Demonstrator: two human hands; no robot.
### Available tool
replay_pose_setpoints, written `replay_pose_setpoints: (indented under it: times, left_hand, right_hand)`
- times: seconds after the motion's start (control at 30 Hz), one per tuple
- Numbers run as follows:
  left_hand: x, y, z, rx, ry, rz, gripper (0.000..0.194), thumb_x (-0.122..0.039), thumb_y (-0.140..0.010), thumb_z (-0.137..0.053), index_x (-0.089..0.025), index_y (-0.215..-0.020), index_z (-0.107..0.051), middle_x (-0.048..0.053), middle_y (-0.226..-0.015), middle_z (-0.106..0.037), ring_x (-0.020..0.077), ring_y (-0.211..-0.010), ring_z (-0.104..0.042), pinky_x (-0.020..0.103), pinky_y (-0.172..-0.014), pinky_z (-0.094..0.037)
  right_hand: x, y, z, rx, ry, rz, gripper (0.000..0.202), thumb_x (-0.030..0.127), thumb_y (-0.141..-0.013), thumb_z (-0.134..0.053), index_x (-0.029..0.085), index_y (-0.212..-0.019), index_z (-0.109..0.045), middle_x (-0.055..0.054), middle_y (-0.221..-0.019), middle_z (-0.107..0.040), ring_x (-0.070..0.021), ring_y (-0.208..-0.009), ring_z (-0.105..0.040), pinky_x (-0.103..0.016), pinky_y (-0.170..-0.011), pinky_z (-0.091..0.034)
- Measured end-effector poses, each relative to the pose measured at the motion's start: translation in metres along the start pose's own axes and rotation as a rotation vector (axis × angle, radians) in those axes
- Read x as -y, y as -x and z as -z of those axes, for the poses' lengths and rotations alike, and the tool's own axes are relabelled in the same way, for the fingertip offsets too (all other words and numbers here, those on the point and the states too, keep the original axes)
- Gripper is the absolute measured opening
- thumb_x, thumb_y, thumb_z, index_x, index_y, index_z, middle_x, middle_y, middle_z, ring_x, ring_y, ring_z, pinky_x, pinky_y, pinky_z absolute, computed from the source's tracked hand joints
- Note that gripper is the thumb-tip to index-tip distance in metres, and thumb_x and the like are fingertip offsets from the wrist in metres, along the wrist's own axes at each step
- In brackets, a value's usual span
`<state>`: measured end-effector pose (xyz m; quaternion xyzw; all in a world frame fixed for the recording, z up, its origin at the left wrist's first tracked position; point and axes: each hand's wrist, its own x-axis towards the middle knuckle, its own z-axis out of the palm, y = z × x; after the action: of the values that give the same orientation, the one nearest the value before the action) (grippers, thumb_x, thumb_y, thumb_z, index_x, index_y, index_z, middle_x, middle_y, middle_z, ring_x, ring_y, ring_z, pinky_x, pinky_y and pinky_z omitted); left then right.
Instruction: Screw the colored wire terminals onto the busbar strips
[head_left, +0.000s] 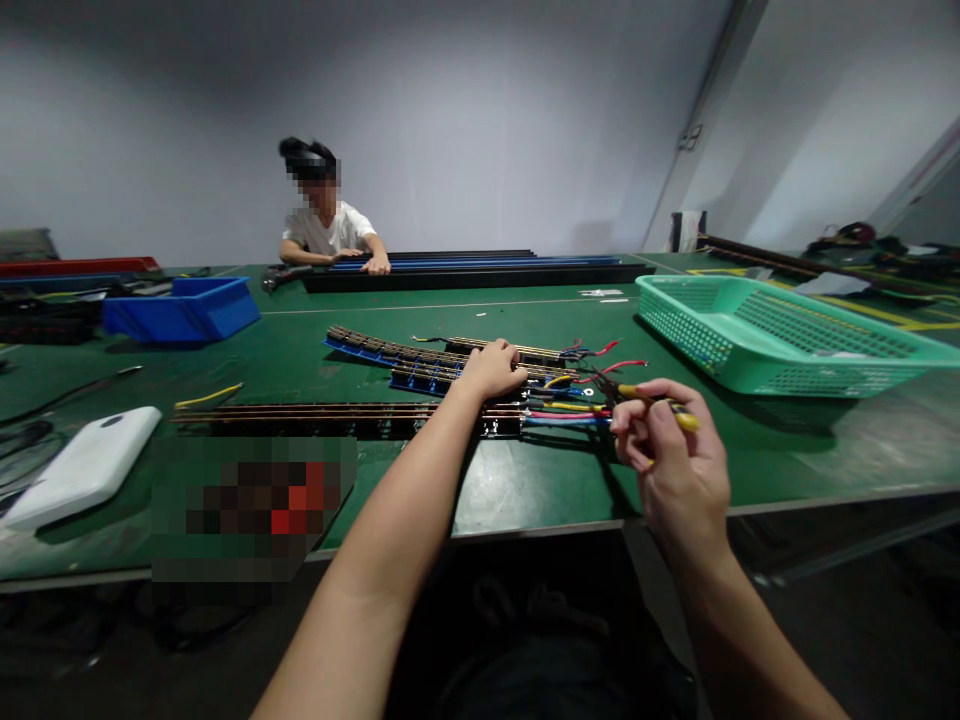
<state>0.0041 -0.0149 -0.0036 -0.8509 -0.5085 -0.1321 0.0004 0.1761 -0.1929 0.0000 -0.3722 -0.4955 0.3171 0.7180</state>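
My left hand (493, 368) rests closed on top of a stack of long black strip assemblies (420, 368) with blue bases, lying on the green table (540, 490). Red, yellow and blue wires (577, 405) stick out of the strips' right ends. My right hand (667, 450) grips yellow-handled pliers (645, 398), whose dark jaws point left at those wire ends. Another long strip (330, 415) lies in front, reaching left.
A teal mesh basket (757, 330) stands at the right. A blue bin (184, 308) and a white flat device (82, 465) lie at the left. Across the table a person in a white shirt (330, 230) leans on long dark rails (480, 268).
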Motion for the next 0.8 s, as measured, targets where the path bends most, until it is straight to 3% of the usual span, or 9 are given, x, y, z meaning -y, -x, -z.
replay_pose_setpoints:
  times: [0.3,0.43,0.5,0.57,0.63,0.73,0.8]
  left_hand:
    - [0.000,0.002,0.001,-0.007,-0.006,-0.011,0.030,-0.041,-0.093,-0.048,-0.023,-0.110,-0.065,0.008,-0.127,-0.061,0.0270,-0.117,-0.059,0.042,-0.099,-0.047]
    - [0.000,0.002,0.001,-0.004,-0.004,-0.012,0.030,-0.041,-0.093,-0.049,-0.023,-0.110,-0.065,0.008,-0.127,-0.061,0.0270,-0.118,-0.059,0.042,-0.099,-0.047]
    - [-0.001,0.002,0.001,-0.007,-0.009,-0.013,0.031,-0.042,-0.093,-0.049,-0.023,-0.111,-0.065,0.008,-0.127,-0.061,0.0271,-0.118,-0.059,0.042,-0.099,-0.047]
    - [-0.001,0.002,0.000,-0.010,-0.013,-0.011,0.030,-0.042,-0.093,-0.049,-0.023,-0.111,-0.065,0.008,-0.127,-0.061,0.0267,-0.118,-0.059,0.041,-0.099,-0.047]
    - [0.000,0.002,0.000,-0.011,-0.013,-0.012,0.030,-0.042,-0.093,-0.049,-0.023,-0.111,-0.065,0.007,-0.127,-0.062,0.0262,-0.118,-0.059,0.041,-0.099,-0.048]
    - [0.000,0.001,0.000,-0.011,-0.010,-0.019,0.031,-0.041,-0.093,-0.048,-0.023,-0.111,-0.065,0.008,-0.127,-0.062,0.0265,-0.117,-0.059,0.041,-0.098,-0.048]
    - [0.001,0.001,0.000,-0.010,-0.007,-0.020,0.031,-0.041,-0.093,-0.048,-0.022,-0.111,-0.065,0.008,-0.126,-0.062,0.0274,-0.117,-0.059,0.043,-0.098,-0.048]
  right_hand:
    - [-0.022,-0.054,0.010,0.097,0.134,-0.177,0.050,0.071,-0.080,-0.063,0.025,-0.097,-0.052,0.004,-0.065,-0.061,-0.0072,-0.038,-0.036,-0.021,-0.038,-0.023]
    - [-0.027,-0.048,0.009,0.254,0.596,-0.010,0.032,0.055,-0.091,-0.055,0.023,-0.086,-0.057,0.001,-0.060,-0.058,-0.0130,-0.048,-0.048,-0.024,-0.048,-0.032]
    - [-0.027,-0.040,0.005,0.414,0.867,0.110,0.020,0.041,-0.091,-0.057,0.024,-0.082,-0.061,0.000,-0.061,-0.059,-0.0157,-0.054,-0.053,-0.026,-0.053,-0.032]
    - [-0.027,-0.034,0.001,0.528,0.989,0.157,0.012,0.033,-0.087,-0.060,0.025,-0.079,-0.063,0.000,-0.060,-0.060,-0.0157,-0.052,-0.050,-0.027,-0.053,-0.030]
    - [-0.027,-0.033,-0.002,0.484,0.897,0.120,0.015,0.035,-0.088,-0.060,0.024,-0.078,-0.060,0.001,-0.060,-0.058,-0.0146,-0.051,-0.048,-0.026,-0.053,-0.031]
    - [-0.022,-0.039,-0.001,0.236,0.467,-0.048,0.031,0.052,-0.088,-0.060,0.024,-0.080,-0.052,0.003,-0.057,-0.053,-0.0116,-0.047,-0.043,-0.023,-0.047,-0.032]
    - [-0.012,-0.043,0.002,0.105,0.196,-0.154,0.040,0.061,-0.083,-0.065,0.025,-0.083,-0.049,0.006,-0.055,-0.050,-0.0085,-0.041,-0.036,-0.020,-0.040,-0.026]
